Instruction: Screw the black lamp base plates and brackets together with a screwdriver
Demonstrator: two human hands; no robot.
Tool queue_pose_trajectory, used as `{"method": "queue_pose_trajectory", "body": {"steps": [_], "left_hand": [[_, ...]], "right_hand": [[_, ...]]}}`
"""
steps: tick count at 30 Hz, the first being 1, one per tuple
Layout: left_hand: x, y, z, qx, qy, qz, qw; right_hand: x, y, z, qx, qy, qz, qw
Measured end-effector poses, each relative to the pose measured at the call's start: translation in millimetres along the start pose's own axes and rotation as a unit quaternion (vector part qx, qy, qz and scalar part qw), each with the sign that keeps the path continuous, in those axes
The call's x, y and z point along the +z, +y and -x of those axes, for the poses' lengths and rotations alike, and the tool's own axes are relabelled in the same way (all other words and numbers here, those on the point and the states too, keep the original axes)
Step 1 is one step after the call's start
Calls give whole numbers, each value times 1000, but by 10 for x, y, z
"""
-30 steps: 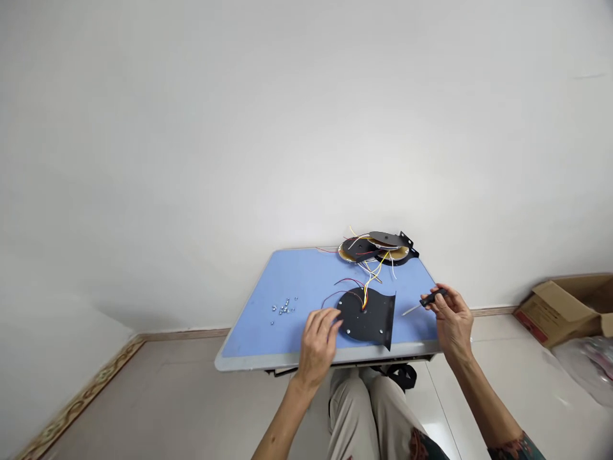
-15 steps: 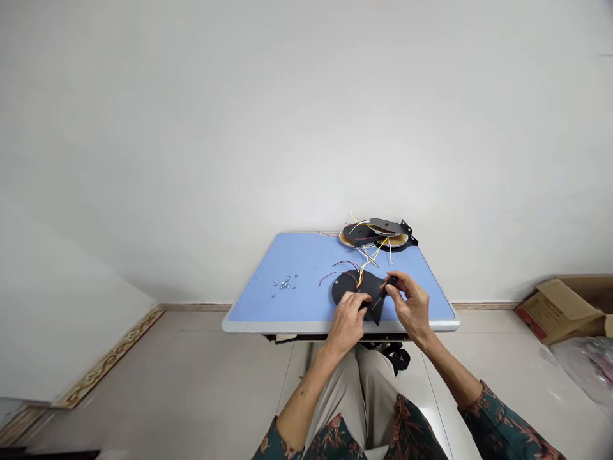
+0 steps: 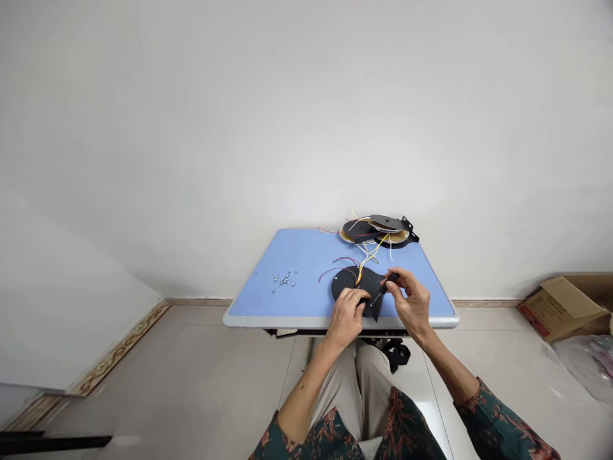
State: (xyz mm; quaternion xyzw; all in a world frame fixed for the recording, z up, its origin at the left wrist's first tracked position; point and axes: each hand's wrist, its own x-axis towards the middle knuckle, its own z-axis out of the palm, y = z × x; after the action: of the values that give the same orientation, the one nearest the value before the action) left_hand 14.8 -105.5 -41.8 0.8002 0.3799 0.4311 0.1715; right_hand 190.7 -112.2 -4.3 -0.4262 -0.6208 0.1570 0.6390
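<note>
**One camera on my head, looking forward and down**

It sits above my beige trousers (image 3: pixel 345 383), facing the blue-topped table (image 3: pixel 268 321) and white wall (image 3: pixel 306 128) from fairly near, with my left hand (image 3: pixel 345 319) and right hand (image 3: pixel 412 305) low in the frame.

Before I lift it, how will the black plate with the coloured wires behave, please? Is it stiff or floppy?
The black plate looks like thin, flat sheet, so it is probably stiff and fairly light. Its thin coloured wires look floppy and may trail or snag, since they seem to reach toward the stacked discs.

Left hand (image 3: pixel 345 317); right hand (image 3: pixel 412 303); close together
</note>
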Motion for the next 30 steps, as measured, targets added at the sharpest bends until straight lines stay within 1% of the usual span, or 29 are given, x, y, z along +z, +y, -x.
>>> {"method": "queue_pose_trajectory", "body": {"steps": [4,13,17,21,25,30], "left_hand": [[8,0,1,0,2,1,1000],[6,9,-7,-4,4,3,1000],[6,22,-11,-16,-1,3,1000],[-28,43,-36,-33,-17,-1,999],[-77,12,-126,-42,-46,0,998],[-79,-56,-300,-44,-82,36,995]], "right_hand": [[11,-35,2,-10,0,-1,1000],[9,-77,12,-44,-13,32,998],[-18,-125,-54,-64,-64,47,995],[-57,-163,-184,-58,-122,89,987],[-54,-168,-266,-60,-142,91,984],[-24,-171,-269,-43,-162,68,984]]}}
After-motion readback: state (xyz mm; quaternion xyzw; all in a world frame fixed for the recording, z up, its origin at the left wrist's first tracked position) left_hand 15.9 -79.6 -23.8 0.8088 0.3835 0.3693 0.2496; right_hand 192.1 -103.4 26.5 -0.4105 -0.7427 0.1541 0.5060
